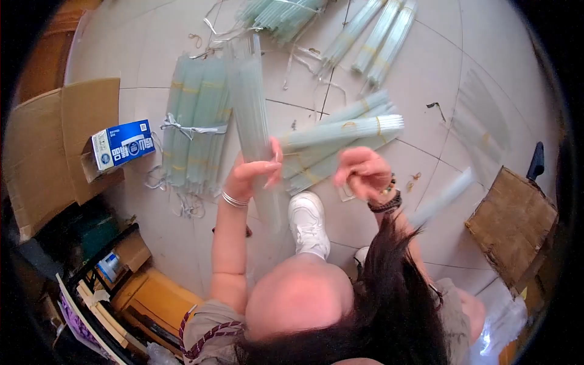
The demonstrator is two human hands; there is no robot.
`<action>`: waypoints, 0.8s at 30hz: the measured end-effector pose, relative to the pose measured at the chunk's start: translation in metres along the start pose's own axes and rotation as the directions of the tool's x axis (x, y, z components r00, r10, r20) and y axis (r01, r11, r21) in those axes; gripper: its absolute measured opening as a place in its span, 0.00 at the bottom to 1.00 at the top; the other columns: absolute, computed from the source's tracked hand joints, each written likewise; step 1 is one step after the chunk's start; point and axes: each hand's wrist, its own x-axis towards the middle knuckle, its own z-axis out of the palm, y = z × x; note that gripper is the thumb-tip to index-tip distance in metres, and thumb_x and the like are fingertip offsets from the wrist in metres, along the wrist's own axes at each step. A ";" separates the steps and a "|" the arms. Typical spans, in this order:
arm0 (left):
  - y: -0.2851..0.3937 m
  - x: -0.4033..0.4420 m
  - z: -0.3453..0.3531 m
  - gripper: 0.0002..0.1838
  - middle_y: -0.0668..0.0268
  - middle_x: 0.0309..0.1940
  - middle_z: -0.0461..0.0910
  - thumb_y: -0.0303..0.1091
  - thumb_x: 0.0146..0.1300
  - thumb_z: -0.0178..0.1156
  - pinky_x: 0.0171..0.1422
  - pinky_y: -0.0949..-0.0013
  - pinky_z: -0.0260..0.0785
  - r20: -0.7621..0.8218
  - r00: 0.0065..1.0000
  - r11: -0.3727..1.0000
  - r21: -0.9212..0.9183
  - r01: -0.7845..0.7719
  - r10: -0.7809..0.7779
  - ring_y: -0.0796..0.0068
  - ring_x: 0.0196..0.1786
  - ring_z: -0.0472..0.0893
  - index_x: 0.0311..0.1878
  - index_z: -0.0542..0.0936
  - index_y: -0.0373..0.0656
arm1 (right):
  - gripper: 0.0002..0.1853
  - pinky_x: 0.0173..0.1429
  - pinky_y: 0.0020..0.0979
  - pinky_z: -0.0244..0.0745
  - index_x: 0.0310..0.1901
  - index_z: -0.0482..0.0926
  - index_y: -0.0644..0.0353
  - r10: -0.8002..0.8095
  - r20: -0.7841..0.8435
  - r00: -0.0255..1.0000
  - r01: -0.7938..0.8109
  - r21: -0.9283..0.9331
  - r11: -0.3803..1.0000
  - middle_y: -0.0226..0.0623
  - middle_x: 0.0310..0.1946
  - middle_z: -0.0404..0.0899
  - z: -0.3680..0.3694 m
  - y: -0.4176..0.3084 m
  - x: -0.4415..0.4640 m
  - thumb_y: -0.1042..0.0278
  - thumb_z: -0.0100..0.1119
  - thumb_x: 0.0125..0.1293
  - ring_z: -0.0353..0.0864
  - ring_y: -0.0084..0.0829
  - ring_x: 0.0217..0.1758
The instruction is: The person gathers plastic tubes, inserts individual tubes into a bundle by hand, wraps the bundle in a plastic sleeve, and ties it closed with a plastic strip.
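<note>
My left hand [258,170] is closed around a long bundle of clear, greenish strips [248,103], which stands nearly upright in the view. To its right, my right hand [364,173] is raised with its fingers curled; what they hold, if anything, is too small to tell. Behind my hands, several banded bundles [340,134] lie crossed on the floor. At the left, a larger group of bundles [198,121] is tied round the middle with a white cord [193,128].
More bundles [389,39] lie at the top. A blue and white box [123,145] and opened cardboard [91,115] are at left. Brown cardboard [514,219], loose strips [480,121] and a plastic bag [502,313] are at right. My white shoe [307,222] is below.
</note>
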 end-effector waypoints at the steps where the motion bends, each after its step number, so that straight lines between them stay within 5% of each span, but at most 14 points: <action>1: 0.004 -0.002 0.003 0.13 0.68 0.27 0.72 0.29 0.55 0.64 0.27 0.73 0.64 -0.030 1.000 0.996 0.091 -0.002 0.005 0.79 0.23 0.73 0.42 0.73 0.40 | 0.29 0.32 0.28 0.80 0.73 0.61 0.66 -0.075 -0.015 0.997 0.075 0.050 0.996 0.57 0.62 0.72 0.003 -0.003 -0.003 0.63 0.48 0.75 0.83 0.31 0.22; 3: 0.011 -0.007 0.007 0.14 0.68 0.27 0.73 0.30 0.54 0.65 0.29 0.73 0.65 -0.050 0.999 0.955 0.298 -0.002 0.017 0.78 0.25 0.75 0.42 0.74 0.40 | 0.35 0.37 0.29 0.83 0.76 0.56 0.64 -0.197 0.003 0.980 0.193 0.173 0.966 0.60 0.72 0.62 0.011 -0.019 0.003 0.56 0.51 0.75 0.86 0.33 0.29; 5: 0.018 -0.013 0.010 0.15 0.66 0.28 0.76 0.31 0.53 0.67 0.32 0.71 0.68 -0.030 0.999 0.855 0.518 -0.009 0.028 0.76 0.28 0.78 0.43 0.76 0.39 | 0.42 0.44 0.30 0.84 0.78 0.54 0.61 -0.219 0.019 0.975 0.220 -0.098 0.971 0.58 0.75 0.57 0.015 -0.046 0.013 0.48 0.58 0.71 0.88 0.34 0.40; 6: 0.023 -0.017 0.017 0.16 0.65 0.29 0.77 0.32 0.53 0.67 0.34 0.70 0.69 -0.064 0.998 0.766 0.641 0.040 0.001 0.76 0.29 0.78 0.43 0.76 0.39 | 0.46 0.49 0.31 0.83 0.78 0.54 0.60 -0.201 -0.009 0.980 0.178 -0.430 0.885 0.56 0.75 0.58 0.014 -0.061 0.014 0.44 0.62 0.67 0.86 0.34 0.46; 8: 0.029 -0.023 0.031 0.16 0.64 0.31 0.79 0.33 0.53 0.67 0.38 0.68 0.72 -0.140 0.989 0.535 0.834 0.139 -0.038 0.75 0.32 0.80 0.43 0.77 0.38 | 0.56 0.65 0.35 0.72 0.76 0.56 0.66 -0.232 -0.161 0.959 0.004 -0.814 0.580 0.47 0.77 0.59 0.022 -0.081 0.015 0.43 0.75 0.55 0.73 0.31 0.67; 9: 0.027 -0.021 0.033 0.16 0.64 0.31 0.79 0.34 0.53 0.67 0.39 0.67 0.72 -0.117 0.992 0.413 0.903 0.122 -0.038 0.74 0.33 0.81 0.43 0.77 0.38 | 0.59 0.67 0.37 0.70 0.76 0.57 0.65 -0.226 -0.054 0.973 0.049 -0.904 0.426 0.46 0.76 0.60 0.024 -0.087 0.019 0.41 0.77 0.50 0.72 0.32 0.67; 12: 0.011 -0.010 0.034 0.16 0.64 0.32 0.80 0.34 0.52 0.66 0.41 0.67 0.73 -0.082 0.997 0.130 0.988 0.081 0.000 0.73 0.34 0.81 0.42 0.77 0.38 | 0.66 0.73 0.40 0.62 0.75 0.61 0.61 -0.092 0.164 0.982 0.149 -0.977 -0.152 0.43 0.74 0.64 0.056 -0.088 0.036 0.37 0.81 0.33 0.71 0.37 0.69; 14: -0.010 0.001 0.011 0.14 0.64 0.31 0.79 0.34 0.52 0.65 0.38 0.68 0.72 -0.101 0.989 0.088 0.992 0.092 0.103 0.73 0.32 0.80 0.40 0.78 0.39 | 0.63 0.73 0.41 0.62 0.75 0.63 0.58 0.115 0.026 0.993 0.072 -0.907 -0.415 0.41 0.73 0.66 0.106 -0.054 0.039 0.38 0.80 0.36 0.72 0.40 0.68; 16: -0.008 0.011 0.001 0.14 0.65 0.30 0.78 0.34 0.51 0.66 0.35 0.68 0.71 -0.234 0.970 0.667 0.713 0.215 -0.063 0.73 0.30 0.79 0.40 0.78 0.41 | 0.59 0.71 0.44 0.65 0.75 0.63 0.57 0.427 0.056 0.903 0.173 -0.955 -0.241 0.40 0.73 0.68 0.108 -0.022 0.032 0.39 0.79 0.42 0.70 0.40 0.71; 18: -0.003 0.012 0.004 0.12 0.67 0.28 0.76 0.31 0.49 0.66 0.31 0.71 0.68 -0.176 0.978 0.959 0.236 0.156 -0.116 0.75 0.27 0.76 0.37 0.76 0.44 | 0.58 0.73 0.46 0.64 0.76 0.61 0.59 0.449 0.317 0.835 0.170 -0.926 0.338 0.41 0.73 0.67 0.055 -0.014 0.014 0.37 0.77 0.46 0.67 0.40 0.74; 19: -0.002 0.009 0.014 0.12 0.66 0.28 0.75 0.30 0.49 0.66 0.31 0.71 0.67 -0.152 0.988 0.988 0.140 0.061 -0.040 0.76 0.27 0.75 0.36 0.75 0.44 | 0.59 0.75 0.47 0.63 0.76 0.59 0.61 0.185 0.170 0.968 0.033 -0.816 0.578 0.43 0.73 0.66 0.049 -0.008 0.010 0.36 0.75 0.48 0.65 0.41 0.75; 20: -0.002 0.003 0.025 0.11 0.66 0.28 0.75 0.28 0.48 0.66 0.31 0.71 0.67 -0.136 0.990 0.999 0.040 -0.036 0.041 0.76 0.27 0.75 0.35 0.74 0.44 | 0.60 0.76 0.48 0.62 0.76 0.57 0.63 -0.100 0.005 0.995 0.082 -0.611 0.787 0.46 0.73 0.65 0.043 -0.002 0.005 0.35 0.74 0.50 0.63 0.41 0.77; 22: -0.003 -0.009 0.032 0.12 0.67 0.29 0.76 0.25 0.48 0.67 0.34 0.71 0.67 -0.099 0.985 0.990 0.047 -0.136 0.140 0.77 0.28 0.74 0.35 0.75 0.42 | 0.53 0.77 0.47 0.62 0.75 0.59 0.65 -0.409 -0.376 0.831 0.266 -0.379 0.887 0.47 0.73 0.65 0.038 0.004 0.007 0.37 0.69 0.58 0.64 0.42 0.77; 24: -0.006 -0.021 0.026 0.14 0.68 0.30 0.78 0.25 0.48 0.68 0.36 0.71 0.68 -0.072 0.990 0.877 0.475 -0.076 0.124 0.75 0.29 0.75 0.38 0.76 0.40 | 0.45 0.76 0.44 0.63 0.73 0.65 0.64 -0.376 -0.111 0.920 0.309 -0.383 0.870 0.46 0.72 0.67 0.022 -0.014 0.024 0.41 0.67 0.63 0.68 0.42 0.75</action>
